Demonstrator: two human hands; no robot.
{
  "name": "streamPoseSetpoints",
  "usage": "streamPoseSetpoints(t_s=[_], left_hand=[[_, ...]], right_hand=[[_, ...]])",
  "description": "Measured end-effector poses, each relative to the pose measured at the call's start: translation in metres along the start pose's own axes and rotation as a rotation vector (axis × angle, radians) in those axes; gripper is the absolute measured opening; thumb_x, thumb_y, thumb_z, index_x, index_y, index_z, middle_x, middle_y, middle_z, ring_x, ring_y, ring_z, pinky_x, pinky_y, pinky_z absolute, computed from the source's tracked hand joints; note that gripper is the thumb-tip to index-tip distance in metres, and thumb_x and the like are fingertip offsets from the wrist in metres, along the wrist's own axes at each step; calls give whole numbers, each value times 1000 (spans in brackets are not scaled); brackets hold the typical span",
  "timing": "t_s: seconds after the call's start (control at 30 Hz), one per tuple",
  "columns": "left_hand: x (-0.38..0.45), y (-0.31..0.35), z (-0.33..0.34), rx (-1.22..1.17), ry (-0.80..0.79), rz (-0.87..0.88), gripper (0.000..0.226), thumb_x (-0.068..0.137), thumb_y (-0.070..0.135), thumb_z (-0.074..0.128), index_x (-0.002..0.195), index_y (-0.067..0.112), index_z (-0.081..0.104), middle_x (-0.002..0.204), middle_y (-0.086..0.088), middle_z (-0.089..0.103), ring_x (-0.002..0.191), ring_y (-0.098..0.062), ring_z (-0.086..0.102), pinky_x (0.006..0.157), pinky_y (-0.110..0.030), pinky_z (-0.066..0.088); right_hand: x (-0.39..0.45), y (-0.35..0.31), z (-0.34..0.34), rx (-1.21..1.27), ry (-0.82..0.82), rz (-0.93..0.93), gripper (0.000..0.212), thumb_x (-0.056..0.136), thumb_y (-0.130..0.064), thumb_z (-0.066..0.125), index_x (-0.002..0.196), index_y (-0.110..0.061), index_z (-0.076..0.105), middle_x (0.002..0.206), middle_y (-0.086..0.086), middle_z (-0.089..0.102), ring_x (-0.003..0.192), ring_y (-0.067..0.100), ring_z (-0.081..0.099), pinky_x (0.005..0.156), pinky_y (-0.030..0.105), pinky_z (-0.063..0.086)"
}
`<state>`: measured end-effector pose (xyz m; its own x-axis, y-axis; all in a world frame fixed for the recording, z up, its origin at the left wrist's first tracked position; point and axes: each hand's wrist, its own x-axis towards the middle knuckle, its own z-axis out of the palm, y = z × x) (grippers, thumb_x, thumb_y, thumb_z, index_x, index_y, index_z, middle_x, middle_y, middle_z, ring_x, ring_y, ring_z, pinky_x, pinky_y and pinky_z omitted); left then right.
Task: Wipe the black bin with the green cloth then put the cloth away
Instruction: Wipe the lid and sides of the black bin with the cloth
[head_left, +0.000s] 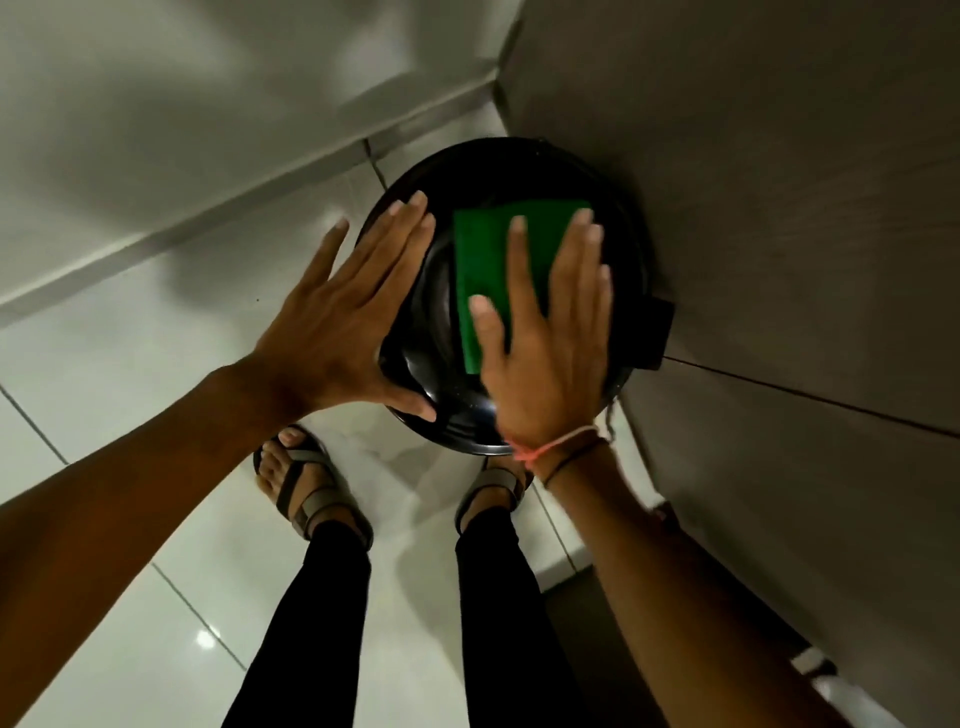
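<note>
No brand, label or writing can be read anywhere in the frame.

The black bin (519, 171) stands right of the frame's centre, on pale glossy floor tiles (156, 322), tucked into the corner where a grey wall (753, 182) on the right meets a lighter wall (182, 104) across the upper left. It is seen from almost straight above, so its round, shiny lid faces the camera and its upright axis runs toward the lens. A black tab (657, 332) juts from its right edge against the grey wall.

The green cloth (488, 249) lies flat on the lid, folded into a rectangle. Its long axis runs from the upper part of the lid down toward the lower centre, tilted slightly, with the upper edge reaching toward the right side of the lid.

The right hand (550, 353) lies palm down on the cloth, fingers spread and extended toward the top of the frame, pressing it flat rather than pinching it. An orange thread and a dark band (561, 449) circle that wrist.

The left hand (343, 322) rests open against the left rim of the lid, fingers spread and straight, thumb along the lower rim, gripping nothing.

Below, in the lower centre, two feet in strapped sandals (311, 488) and black trouser legs (322, 623) stand on the tiles just before the bin.
</note>
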<state>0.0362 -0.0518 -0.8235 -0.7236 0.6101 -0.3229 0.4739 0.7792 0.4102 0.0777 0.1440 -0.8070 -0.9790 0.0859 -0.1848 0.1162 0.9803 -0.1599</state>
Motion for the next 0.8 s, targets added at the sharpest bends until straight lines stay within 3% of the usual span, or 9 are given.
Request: streamPoseSetpoints(t_s=[0.13, 0.27, 0.37, 0.5, 0.67, 0.8], left_hand=[[0, -2, 1, -38, -5, -36, 149, 54, 107, 33, 162, 9, -1, 173, -10, -4, 160, -22, -5, 127, -62, 8], [3, 0, -1, -45, -8, -24, 151, 53, 104, 41, 161, 5, 3, 173, -13, 1, 160, -25, 0, 126, -63, 14], [2, 1, -1, -58, -6, -22, 150, 54, 102, 44, 161, 5, 4, 173, -14, 1, 160, -25, 0, 126, -63, 15], [5, 1, 1, -47, -22, -32, 151, 54, 103, 42, 161, 4, 1, 172, -15, 0, 160, -27, 1, 125, -65, 14], [4, 3, 0, -49, -33, -62, 151, 55, 107, 32, 161, 4, -1, 172, -17, -2, 160, -28, -1, 126, -65, 11], [5, 10, 0, -97, -47, -70, 155, 51, 102, 45, 161, 3, 0, 172, -17, -3, 160, -28, -3, 126, -63, 11]], right_hand=[[-46, -12, 15, -1, -34, -166, 62, 107, -50, 30, 161, -19, 29, 171, 22, 19, 161, 34, 13, 132, 51, 16], [-87, 32, 3, -159, -124, -45, 65, 108, -47, 26, 164, -15, 17, 170, 22, 5, 160, 33, 3, 131, 53, 16], [-42, 42, 3, -155, -10, 102, 67, 108, -46, 27, 162, -6, 21, 169, 29, 14, 159, 40, 10, 129, 58, 22], [20, 5, 21, -84, 139, -33, 63, 108, -45, 27, 161, -10, 24, 169, 22, 25, 159, 34, 20, 131, 54, 17], [-56, 18, 21, -75, -13, -240, 61, 109, -41, 27, 163, -15, 14, 172, 12, 15, 161, 26, 10, 133, 50, 11], [-64, 54, 3, -168, -50, -69, 61, 108, -45, 23, 162, -15, 20, 171, 14, 16, 159, 26, 12, 129, 56, 18]])
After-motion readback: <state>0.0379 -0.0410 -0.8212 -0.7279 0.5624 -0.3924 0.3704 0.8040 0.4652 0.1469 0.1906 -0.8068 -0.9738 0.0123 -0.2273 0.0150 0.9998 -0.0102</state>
